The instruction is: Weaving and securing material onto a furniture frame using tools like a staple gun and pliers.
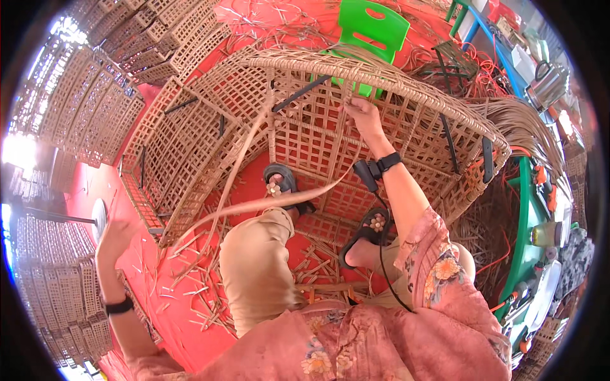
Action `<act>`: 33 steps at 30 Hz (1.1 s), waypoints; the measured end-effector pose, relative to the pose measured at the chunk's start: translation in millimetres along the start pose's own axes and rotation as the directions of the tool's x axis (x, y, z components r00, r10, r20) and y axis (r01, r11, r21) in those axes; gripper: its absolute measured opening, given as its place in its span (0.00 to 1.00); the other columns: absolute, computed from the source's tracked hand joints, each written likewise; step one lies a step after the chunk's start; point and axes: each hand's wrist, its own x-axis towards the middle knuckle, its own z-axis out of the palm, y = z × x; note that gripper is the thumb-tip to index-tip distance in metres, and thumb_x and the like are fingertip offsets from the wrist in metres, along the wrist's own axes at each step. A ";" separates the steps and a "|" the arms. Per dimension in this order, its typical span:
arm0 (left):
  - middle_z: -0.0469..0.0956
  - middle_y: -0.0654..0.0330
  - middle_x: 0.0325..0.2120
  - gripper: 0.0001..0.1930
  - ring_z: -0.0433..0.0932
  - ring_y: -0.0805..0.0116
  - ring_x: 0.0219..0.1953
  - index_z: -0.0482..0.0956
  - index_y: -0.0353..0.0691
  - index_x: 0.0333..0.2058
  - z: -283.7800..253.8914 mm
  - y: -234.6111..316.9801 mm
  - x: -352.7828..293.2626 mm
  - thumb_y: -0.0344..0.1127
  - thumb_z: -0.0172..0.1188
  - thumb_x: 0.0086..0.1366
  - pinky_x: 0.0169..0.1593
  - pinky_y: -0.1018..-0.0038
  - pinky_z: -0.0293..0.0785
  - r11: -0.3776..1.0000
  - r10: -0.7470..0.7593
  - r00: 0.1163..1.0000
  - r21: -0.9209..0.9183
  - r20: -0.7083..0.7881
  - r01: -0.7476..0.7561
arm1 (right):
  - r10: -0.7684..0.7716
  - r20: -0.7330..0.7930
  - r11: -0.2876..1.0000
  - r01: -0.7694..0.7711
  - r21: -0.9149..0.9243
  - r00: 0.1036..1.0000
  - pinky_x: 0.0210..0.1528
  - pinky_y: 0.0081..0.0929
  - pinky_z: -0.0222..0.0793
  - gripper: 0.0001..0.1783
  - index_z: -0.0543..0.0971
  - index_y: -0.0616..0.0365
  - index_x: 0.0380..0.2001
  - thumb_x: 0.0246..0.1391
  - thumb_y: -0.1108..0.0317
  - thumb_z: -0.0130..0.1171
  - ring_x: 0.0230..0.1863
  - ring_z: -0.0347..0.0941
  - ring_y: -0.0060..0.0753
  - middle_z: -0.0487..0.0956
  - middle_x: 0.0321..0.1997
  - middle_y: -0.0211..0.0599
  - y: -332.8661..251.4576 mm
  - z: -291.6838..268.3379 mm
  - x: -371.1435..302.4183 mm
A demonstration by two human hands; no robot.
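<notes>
Looks like mid-weave to me: right hand [363,119] is pinching at the basket [272,136] by the feet [361,254], left hand [116,242]'s too blurry to tell, and next pull probably wants the strip [254,205] kept flat.

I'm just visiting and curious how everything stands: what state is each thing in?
Left hand: raised, blurred; finger position unclear
Right hand: fingers bent at the weave; exact grip unclear
Basket: open lattice
Tan strip: loose, curving
Scraps: scattered on the red floor
Green chair: unoccupied, partly hidden
Sandals: worn
</notes>
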 end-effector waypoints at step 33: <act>0.73 0.52 0.14 0.15 0.75 0.49 0.20 0.74 0.39 0.24 158.2 302.9 40.9 0.45 0.55 0.61 0.26 0.60 0.72 0.265 0.851 0.279 0.095 0.445 -0.960 | -0.074 -0.125 0.768 -0.024 -0.640 0.989 0.35 0.42 0.70 0.26 0.76 0.64 0.27 0.37 0.49 0.67 0.33 0.76 0.53 0.78 0.29 0.55 -11.3 7.9 9.1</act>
